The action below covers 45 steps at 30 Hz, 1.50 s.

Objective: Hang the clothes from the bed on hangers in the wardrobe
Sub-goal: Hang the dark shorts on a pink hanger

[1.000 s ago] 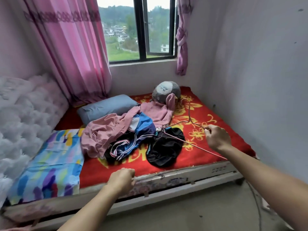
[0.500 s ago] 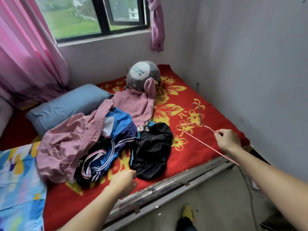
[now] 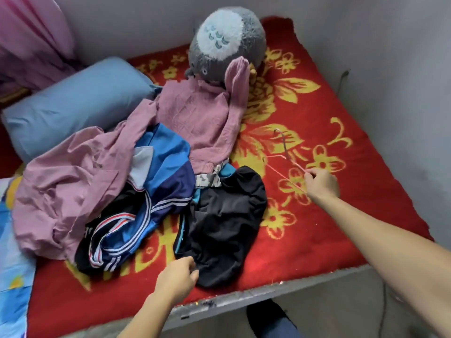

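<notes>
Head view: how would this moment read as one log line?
left hand: by black garment edge, grip unclear | right hand: pinches wire hanger | clothes: piled on red blanket

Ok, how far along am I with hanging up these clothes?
Nothing looks hung yet: the pink top, blue striped jacket and black garment all lie on the bed. In hand: your right hand pinches a pink wire hanger; your left hand is at the black garment's edge. Left: every piece.
</notes>
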Motion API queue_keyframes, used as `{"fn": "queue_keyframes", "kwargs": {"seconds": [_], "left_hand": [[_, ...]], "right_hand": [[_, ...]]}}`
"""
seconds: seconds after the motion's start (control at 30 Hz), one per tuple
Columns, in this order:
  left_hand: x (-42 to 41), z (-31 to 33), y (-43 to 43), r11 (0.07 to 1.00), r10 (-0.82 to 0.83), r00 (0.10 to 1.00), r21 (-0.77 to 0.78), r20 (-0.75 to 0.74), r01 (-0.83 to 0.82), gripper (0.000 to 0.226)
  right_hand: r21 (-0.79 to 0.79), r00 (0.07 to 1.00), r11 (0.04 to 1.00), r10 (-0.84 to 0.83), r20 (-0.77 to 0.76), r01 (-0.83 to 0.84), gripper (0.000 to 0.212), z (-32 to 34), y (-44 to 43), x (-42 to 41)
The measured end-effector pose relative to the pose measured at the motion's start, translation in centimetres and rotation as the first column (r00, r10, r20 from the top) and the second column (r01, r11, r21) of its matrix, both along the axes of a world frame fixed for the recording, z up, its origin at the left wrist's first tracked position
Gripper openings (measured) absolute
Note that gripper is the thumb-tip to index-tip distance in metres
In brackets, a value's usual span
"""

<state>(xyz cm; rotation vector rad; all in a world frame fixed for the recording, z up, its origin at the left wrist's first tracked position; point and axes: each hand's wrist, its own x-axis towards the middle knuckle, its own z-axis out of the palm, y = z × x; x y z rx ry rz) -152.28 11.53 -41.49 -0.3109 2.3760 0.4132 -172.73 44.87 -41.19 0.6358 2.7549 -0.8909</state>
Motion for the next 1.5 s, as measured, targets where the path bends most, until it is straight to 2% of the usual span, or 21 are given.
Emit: {"fn": "queue_keyframes", "kwargs": {"seconds": [0.2,0.4,0.5,0.57,0.63,0.7,0.77,0.83,0.93,1.0,1.07,1.1,1.17,1.23,1.3,1.37,1.43,1.5], "left_hand": [[-2.8,-7.6,1.6,0.988,0.149,0.988,0.036,0.05,-0.151,0.015],[-1.7,-15.9,-0.1,0.958,0.284,0.95,-0.072,0.126,-0.277,0.028],[-0.9,-18.5,-1.6,0.939,0.338,0.931,-0.121,0.139,-0.323,0.027],[-0.8,-19.7,-2.7,0.928,0.361,0.924,-0.147,0.128,-0.342,0.025],[-1.0,-20.5,-3.9,0.904,0.412,0.908,-0.163,0.077,-0.396,0.028],[-1.5,-21.3,-4.9,0.857,0.498,0.867,-0.158,0.01,-0.49,0.034],[-2.4,-21.9,-5.8,0.785,0.606,0.795,-0.141,-0.03,-0.603,0.042],[-3.3,-22.6,-6.4,0.71,0.695,0.718,-0.116,-0.042,-0.694,0.048],[-4.2,-23.5,-7.1,0.659,0.747,0.664,-0.097,-0.032,-0.746,0.038],[-3.9,-23.7,-7.8,0.672,0.737,0.675,-0.072,-0.022,-0.737,0.029],[-2.8,-23.2,-8.8,0.747,0.662,0.747,-0.031,-0.056,-0.664,0.014],[-2.0,-22.9,-9.4,0.792,0.607,0.79,-0.008,-0.088,-0.61,0.009],[-0.1,-22.2,-10.9,0.849,0.526,0.836,0.044,-0.158,-0.526,0.01],[1.4,-21.5,-12.4,0.857,0.515,0.832,0.106,-0.208,-0.504,0.009],[2.1,-20.6,-13.7,0.843,0.537,0.814,0.164,-0.222,-0.512,0.012],[2.2,-19.3,-14.3,0.85,0.524,0.811,0.222,-0.26,-0.478,0.017],[2.0,-17.5,-14.7,0.854,0.51,0.797,0.298,-0.324,-0.426,0.02],[1.5,-16.3,-14.7,0.833,0.523,0.782,0.398,-0.34,-0.384,0.023]], "right_hand": [[0.015,0.992,0.993,0.114,-0.054,-0.114,0.028,-7.9,-1.2,-6.6],[0.106,0.958,0.959,0.244,0.153,-0.261,0.023,-21.0,-2.2,-4.6],[0.139,0.931,0.938,0.281,0.232,-0.318,0.025,-24.8,-3.1,-2.6],[0.202,0.929,0.915,0.31,0.201,-0.349,0.029,-25.4,-4.0,-1.8],[0.231,0.911,0.882,0.399,0.1,-0.411,0.035,-24.8,-5.9,-1.4],[0.207,0.833,0.824,0.549,-0.062,-0.527,0.037,-23.2,-9.3,-1.2],[0.168,0.69,0.717,0.697,-0.197,-0.677,0.035,-21.2,-14.2,-0.9],[0.095,0.542,0.58,0.798,-0.262,-0.809,0.028,-19.8,-20.1,-0.1],[-0.014,0.371,0.385,0.879,-0.299,-0.923,0.023,-20.0,-28.5,1.6],[0.006,0.238,0.244,0.952,-0.193,-0.97,0.027,-21.8,-32.2,2.5],[0.089,0.117,0.113,0.992,0.048,-0.99,0.043,-23.7,-33.8,2.6],[0.149,0.091,0.067,0.983,0.161,-0.987,0.051,-24.4,-33.9,2.5],[0.26,0.122,0.056,0.961,0.247,-0.964,0.054,-24.8,-33.6,2.6],[0.337,0.197,0.105,0.948,0.25,-0.936,0.039,-23.9,-33.2,3.1],[0.35,0.246,0.129,0.917,0.314,-0.928,0.025,-22.2,-32.5,3.4],[0.355,0.288,0.146,0.875,0.389,-0.923,0.024,-20.6,-31.2,3.4],[0.404,0.348,0.195,0.869,0.351,-0.894,0.023,-18.5,-30.2,3.2],[0.461,0.347,0.183,0.888,0.302,-0.868,0.027,-17.0,-29.2,2.6]]}}
